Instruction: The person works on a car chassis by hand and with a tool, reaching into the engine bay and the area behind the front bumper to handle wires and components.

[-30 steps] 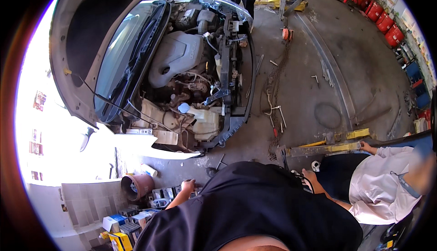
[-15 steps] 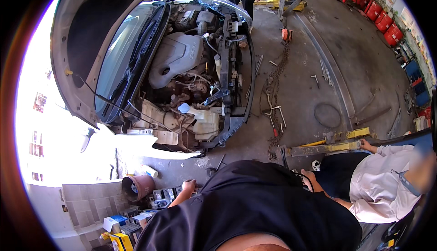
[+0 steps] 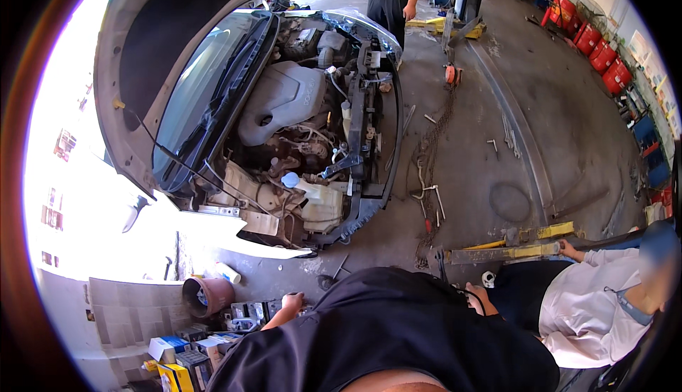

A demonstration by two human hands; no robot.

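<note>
My left hand (image 3: 290, 302) is low on the left, beside my black shirt. Its fingers look curled, and anything inside them is hidden. Close by lie car batteries (image 3: 245, 313) and a T-shaped metal tool (image 3: 341, 267) on the floor. At my right side my right hand (image 3: 481, 300) is closed, with a thin black cord-like loop (image 3: 465, 293) against it; what it grips is not clear. In front stands a car with its hood (image 3: 192, 30) propped up. Its front bumper is off, so the grey engine cover (image 3: 280, 101) and washer fluid tank (image 3: 321, 207) show.
A person in a pale top (image 3: 590, 307) crouches at right, a hand on a yellow lift arm (image 3: 526, 252). Another person (image 3: 387, 1) stands beyond the car. A chain (image 3: 433, 150), wrenches and a floor rail (image 3: 515, 115) lie on the floor. A bucket (image 3: 209, 297) stands left.
The view has shifted, so the car and floor sit slightly lower and to the right. Both my hands stay low at my sides. The crouching person's hand remains on the lift arm.
</note>
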